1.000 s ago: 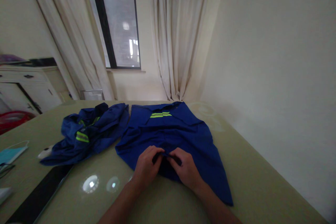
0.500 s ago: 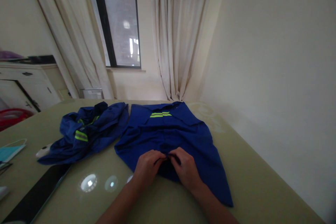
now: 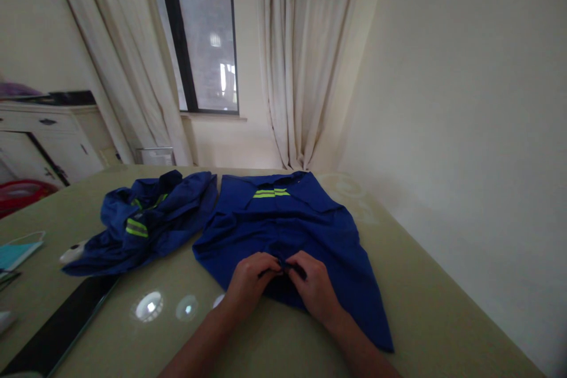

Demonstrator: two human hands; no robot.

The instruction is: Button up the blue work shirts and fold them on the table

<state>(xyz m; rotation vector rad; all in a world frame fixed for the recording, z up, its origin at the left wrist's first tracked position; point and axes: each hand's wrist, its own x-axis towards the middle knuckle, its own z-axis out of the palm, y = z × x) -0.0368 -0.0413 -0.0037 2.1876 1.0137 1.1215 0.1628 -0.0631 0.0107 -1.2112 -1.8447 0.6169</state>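
A blue work shirt with yellow-green reflective stripes lies spread flat on the pale green table. My left hand and my right hand rest side by side on its near middle, fingers closed in a pinch on the fabric where the front edges meet. A second blue garment with the same stripes sits crumpled to the left, apart from both hands.
A long black flat object lies at the table's near left edge. A light blue face mask and a small white object sit further left. Curtains, a window and a white cabinet stand behind the table.
My hands have drawn slightly closer together on the shirt's front. The view has shifted a little; the garments have not moved.
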